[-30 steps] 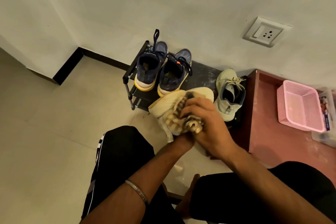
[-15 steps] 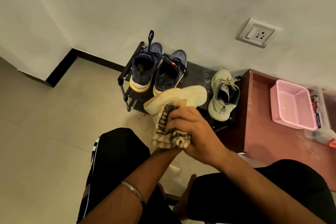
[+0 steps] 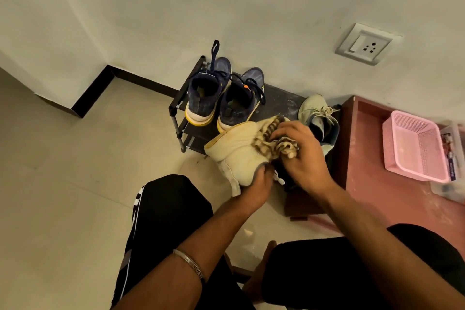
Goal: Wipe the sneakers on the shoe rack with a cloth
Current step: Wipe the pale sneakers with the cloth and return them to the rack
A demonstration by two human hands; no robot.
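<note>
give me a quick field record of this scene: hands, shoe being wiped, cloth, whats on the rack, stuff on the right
left hand: grips the heel end of the cream sneaker, held sole-side up
right hand: presses the striped cloth onto the sole
shoe rack: black, against the wall
on rack: pair of navy sneakers at left, one pale green sneaker at right
right side: pink basket on a reddish surface
wall: socket plate

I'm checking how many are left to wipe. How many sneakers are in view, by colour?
Navy: 2
Pale green: 1
Cream: 1, in the left hand, with the right hand pressing the cloth on it
Total: 4
</note>
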